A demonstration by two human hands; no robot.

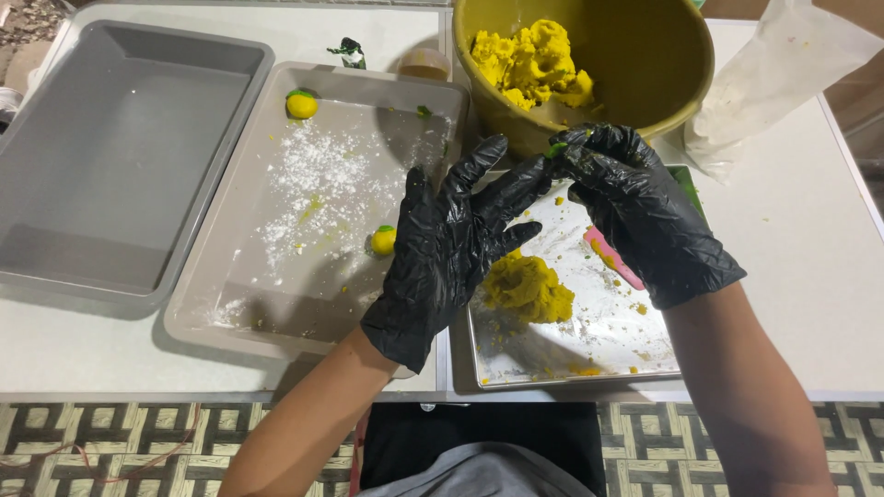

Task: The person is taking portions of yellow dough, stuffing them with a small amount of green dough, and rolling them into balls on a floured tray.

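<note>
A big white table holds an empty grey plastic tray, a flat grey floury tray, a shiny metal tray, a round yellow-green bowl and a white plastic bag.

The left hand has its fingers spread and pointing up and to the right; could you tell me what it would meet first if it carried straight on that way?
Probably the right hand: the left hand has fingertips almost touching it already, though depth is unclear.
</note>
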